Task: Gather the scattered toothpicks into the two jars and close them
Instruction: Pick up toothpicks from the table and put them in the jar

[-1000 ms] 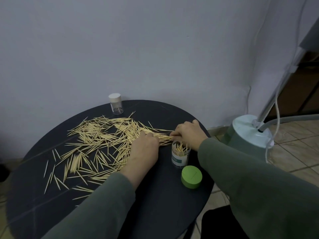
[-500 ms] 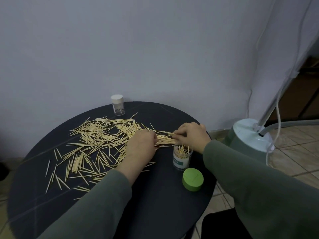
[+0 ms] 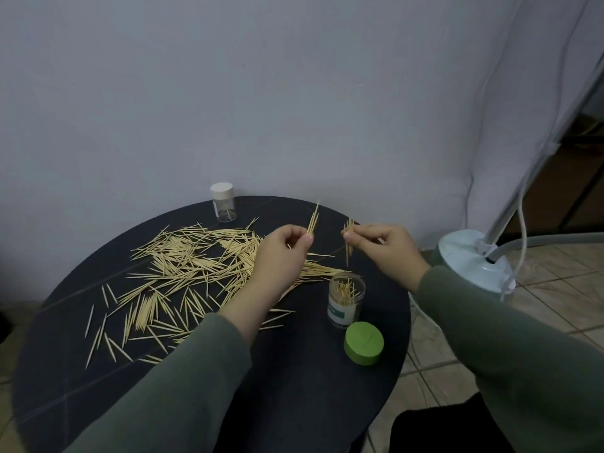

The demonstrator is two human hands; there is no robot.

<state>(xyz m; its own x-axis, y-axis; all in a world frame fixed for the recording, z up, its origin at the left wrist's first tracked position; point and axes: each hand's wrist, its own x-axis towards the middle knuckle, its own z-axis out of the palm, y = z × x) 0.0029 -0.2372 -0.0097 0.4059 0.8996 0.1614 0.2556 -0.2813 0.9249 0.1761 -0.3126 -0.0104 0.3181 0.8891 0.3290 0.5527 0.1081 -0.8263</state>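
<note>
1. Nearest: green sleeves (image 3: 183, 397) of both arms reach in over a round dark table (image 3: 294, 403).
2. Green lid (image 3: 363, 343) lies on the table near its right edge, off its jar, just in front of it.
3. Open jar (image 3: 345, 299), clear with a green-and-white label, stands upright; toothpicks stand inside, tips up.
4. Scattered toothpicks (image 3: 183, 269) cover the table's left and middle, from the near left edge back toward the far side; a few lie beside the open jar.
5. Left hand (image 3: 281, 263), raised off the table, pinches a small bundle of toothpicks (image 3: 313, 220) between thumb and fingertips, the bundle pointing up and away.
6. Right hand (image 3: 389, 253), also raised, pinches a second bundle (image 3: 349, 243) that hangs point down, above and behind the open jar.
7. Farthest: second jar (image 3: 223, 202), clear with a white cap on, stands at the table's back edge by the wall; a few toothpicks inside.
8. Right of the table, on tiled floor: a pale round appliance base (image 3: 474, 259) with a pole and hose.
</note>
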